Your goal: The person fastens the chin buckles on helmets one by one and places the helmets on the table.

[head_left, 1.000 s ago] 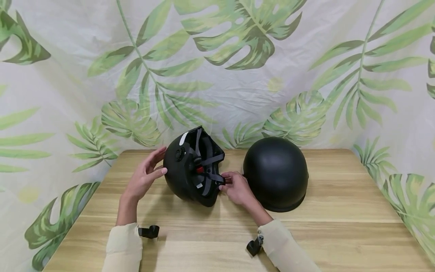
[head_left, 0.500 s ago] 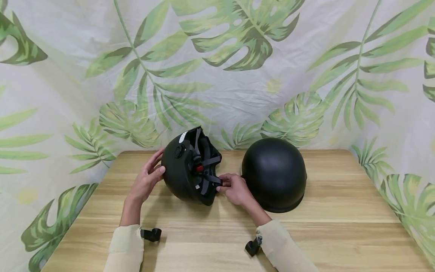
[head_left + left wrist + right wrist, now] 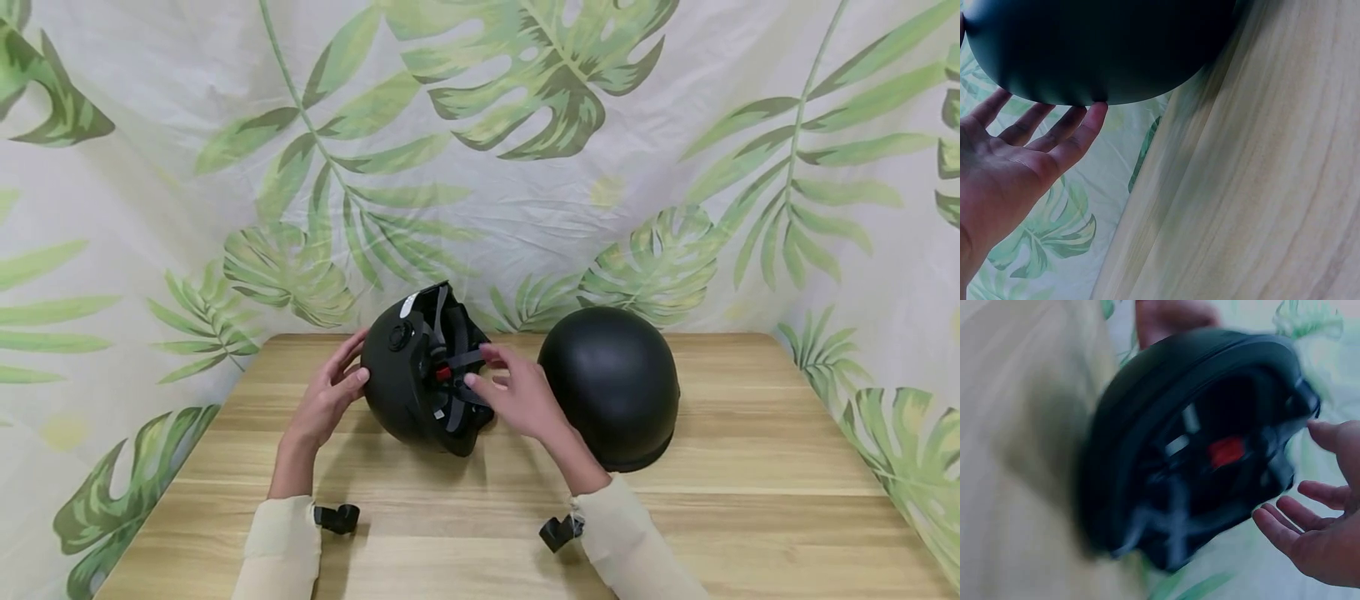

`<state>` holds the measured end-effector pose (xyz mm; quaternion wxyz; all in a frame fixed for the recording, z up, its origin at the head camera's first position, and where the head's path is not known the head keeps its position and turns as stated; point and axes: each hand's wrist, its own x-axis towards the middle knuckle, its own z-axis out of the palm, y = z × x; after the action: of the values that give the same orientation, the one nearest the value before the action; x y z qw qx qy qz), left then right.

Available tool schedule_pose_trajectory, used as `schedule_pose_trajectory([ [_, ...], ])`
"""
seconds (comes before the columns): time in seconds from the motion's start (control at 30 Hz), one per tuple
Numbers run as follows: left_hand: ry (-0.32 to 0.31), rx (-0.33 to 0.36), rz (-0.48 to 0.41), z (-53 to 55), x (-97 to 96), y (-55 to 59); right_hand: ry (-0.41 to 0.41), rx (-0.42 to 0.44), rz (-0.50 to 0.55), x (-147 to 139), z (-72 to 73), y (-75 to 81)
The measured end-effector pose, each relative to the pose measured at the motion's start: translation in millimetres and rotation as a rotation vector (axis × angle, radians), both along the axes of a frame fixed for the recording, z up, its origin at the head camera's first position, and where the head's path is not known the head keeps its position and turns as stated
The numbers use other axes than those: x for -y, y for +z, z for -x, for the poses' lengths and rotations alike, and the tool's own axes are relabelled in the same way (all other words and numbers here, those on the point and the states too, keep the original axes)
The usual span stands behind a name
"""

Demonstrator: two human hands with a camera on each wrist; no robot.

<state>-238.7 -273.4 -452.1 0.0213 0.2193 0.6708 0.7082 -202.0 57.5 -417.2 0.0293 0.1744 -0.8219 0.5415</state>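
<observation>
A black helmet (image 3: 397,392) with grey straps and a small red piece (image 3: 443,372) inside is tipped on its side, its hollow facing right. My left hand (image 3: 327,392) rests its fingertips against the outer shell from the left. In the left wrist view its fingers (image 3: 1079,134) are nearly straight and spread under the curved shell. My right hand (image 3: 517,392) is at the opening with thumb and fingers apart. The right wrist view, partly blurred, shows its fingers (image 3: 1275,531) loose near the helmet's rim; whether a fingertip touches a strap I cannot tell.
A second black helmet (image 3: 609,387) sits dome up on the wooden table (image 3: 435,533), just right of my right hand and close to its forearm. A leaf-patterned cloth (image 3: 525,208) hangs behind the table. A small black camera is strapped at each wrist.
My right hand has let go of the strap end at the helmet's lower right rim and moved up and slightly left across the opening. The left hand and both helmets stay nearly in place.
</observation>
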Motion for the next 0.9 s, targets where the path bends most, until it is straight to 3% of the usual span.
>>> schedule_pose_trajectory([
  [0.17, 0.003, -0.003, 0.011, 0.6, 0.1, 0.3, 0.029, -0.111, -0.084, 22.4, -2.2, 50.9],
  [0.37, 0.008, 0.004, 0.025, -0.6, -0.6, 1.2, 0.039, -0.039, -0.310, 51.6, -1.0, 83.3],
  [0.53, 0.009, 0.007, 0.034, -1.3, -1.3, 1.6, 0.036, -0.008, -0.368, 63.6, 0.2, 87.6],
  [0.9, 0.036, 0.014, 0.049, -1.0, -4.9, 3.4, 0.034, -0.020, -0.201, 61.6, 2.5, 76.4],
])
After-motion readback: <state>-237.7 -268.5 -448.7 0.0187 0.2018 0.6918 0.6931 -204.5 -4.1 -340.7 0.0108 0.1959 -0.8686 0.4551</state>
